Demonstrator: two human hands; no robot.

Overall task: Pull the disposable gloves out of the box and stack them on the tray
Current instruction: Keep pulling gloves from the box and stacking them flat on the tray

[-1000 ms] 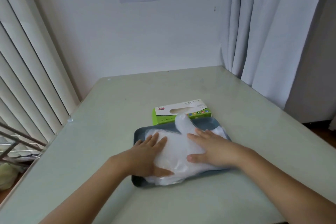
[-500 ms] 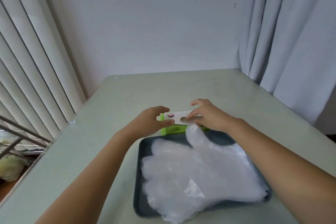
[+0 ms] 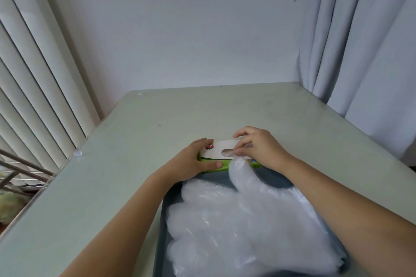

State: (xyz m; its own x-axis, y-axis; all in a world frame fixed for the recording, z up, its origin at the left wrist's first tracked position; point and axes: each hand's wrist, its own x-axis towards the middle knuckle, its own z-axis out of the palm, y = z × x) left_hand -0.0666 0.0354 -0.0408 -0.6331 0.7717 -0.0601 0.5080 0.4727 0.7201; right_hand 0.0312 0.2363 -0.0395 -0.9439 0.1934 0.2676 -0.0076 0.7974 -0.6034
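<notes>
**Single view, head-worn wide-angle camera.** The lens looks forward and steeply down from the near side of the table (image 3: 112, 186), facing the wall (image 3: 202, 40) at the far side. Blinds (image 3: 33, 74) bow along the left of the frame, and a curtain (image 3: 360, 40) along the right. Both forearms enter from the bottom edge. The left hand (image 3: 191, 162) and right hand (image 3: 258, 148) meet at the box (image 3: 216, 153) at centre frame. The tray (image 3: 272, 179), lower right, lies close beneath the lens and is cropped by the bottom edge. The range is short enough to resolve the film of a glove (image 3: 227, 153) in the box slot.
</notes>
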